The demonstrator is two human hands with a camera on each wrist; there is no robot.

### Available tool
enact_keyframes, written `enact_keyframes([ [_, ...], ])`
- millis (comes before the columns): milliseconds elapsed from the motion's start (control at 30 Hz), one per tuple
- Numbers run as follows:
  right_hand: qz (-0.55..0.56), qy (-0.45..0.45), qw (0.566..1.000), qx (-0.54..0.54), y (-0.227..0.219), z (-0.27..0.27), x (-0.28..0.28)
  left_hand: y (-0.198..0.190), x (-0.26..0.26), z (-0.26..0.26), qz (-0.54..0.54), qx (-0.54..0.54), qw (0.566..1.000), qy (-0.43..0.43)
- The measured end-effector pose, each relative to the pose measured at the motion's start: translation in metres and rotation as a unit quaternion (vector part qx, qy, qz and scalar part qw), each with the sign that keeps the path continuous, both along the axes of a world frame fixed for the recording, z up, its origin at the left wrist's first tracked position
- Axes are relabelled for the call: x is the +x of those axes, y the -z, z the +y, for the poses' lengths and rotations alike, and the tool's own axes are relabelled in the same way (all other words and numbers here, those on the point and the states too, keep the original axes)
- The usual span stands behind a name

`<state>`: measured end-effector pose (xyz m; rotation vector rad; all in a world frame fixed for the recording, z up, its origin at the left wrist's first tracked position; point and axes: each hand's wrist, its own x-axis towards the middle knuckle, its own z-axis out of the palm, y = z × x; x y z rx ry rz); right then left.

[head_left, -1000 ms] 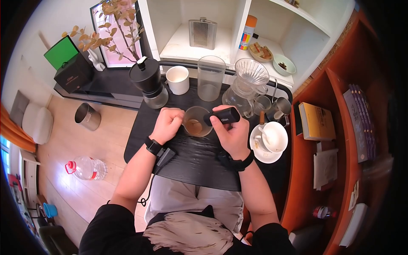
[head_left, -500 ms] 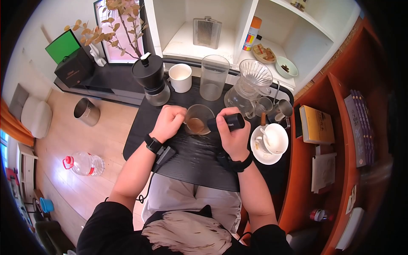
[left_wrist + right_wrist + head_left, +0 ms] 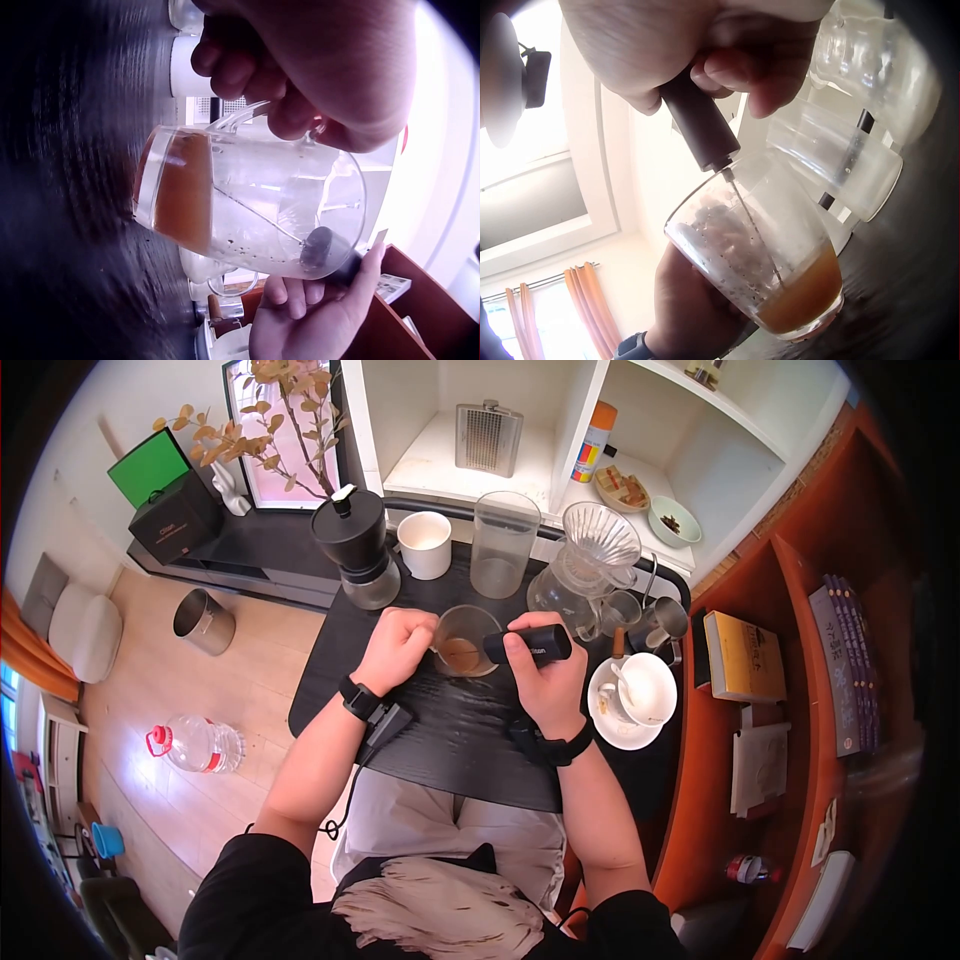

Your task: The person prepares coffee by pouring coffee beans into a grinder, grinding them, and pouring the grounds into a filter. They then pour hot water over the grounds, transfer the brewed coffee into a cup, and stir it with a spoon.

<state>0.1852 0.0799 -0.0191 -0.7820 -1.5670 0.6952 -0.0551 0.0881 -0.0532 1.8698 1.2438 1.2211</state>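
Observation:
In the head view, my left hand (image 3: pixel 393 650) grips the handle of a clear glass mug (image 3: pixel 466 630), fingers curled tightly. Brown liquid (image 3: pixel 180 191) fills the lower part of the mug, and droplets cling to the inside wall above it. My right hand (image 3: pixel 555 685) holds a black handheld milk frother (image 3: pixel 530 646), its body tilted at the mug's rim. From the frother body (image 3: pixel 701 124), a thin metal shaft (image 3: pixel 754 229) slants down into the liquid in the right wrist view. The whisk end is hidden in the liquid.
Behind the mug stand a coffee grinder (image 3: pixel 350 545), a white cup (image 3: pixel 425 545), a tall clear glass (image 3: pixel 503 545) and a glass dripper (image 3: pixel 600 535) on a carafe. To the right are a metal pitcher (image 3: pixel 660 618) and a white cup (image 3: pixel 648 688) on a saucer (image 3: pixel 622 732).
The head view has shifted slightly. The frother's body moved a little outward and lower at the rim, then slightly back in. My left hand keeps its hold on the mug.

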Motion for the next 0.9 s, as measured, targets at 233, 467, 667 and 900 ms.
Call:
enact_keyframes([
  [233,0.0,0.004,1.0,-0.003,0.0,0.001,0.0,-0.005,0.004,-0.002,-0.015,0.008,1.0,0.002],
  [467,-0.005,0.0,1.0,-0.002,0.001,0.001,0.0,-0.003,0.0,-0.001,-0.003,0.001,1.0,0.004],
  [667,0.002,-0.004,1.0,-0.008,-0.003,-0.001,-0.001,0.003,-0.003,0.002,0.009,-0.001,1.0,0.004],
  [900,0.007,-0.015,1.0,-0.005,-0.003,0.0,-0.001,0.001,-0.001,0.0,0.006,-0.002,1.0,-0.001],
])
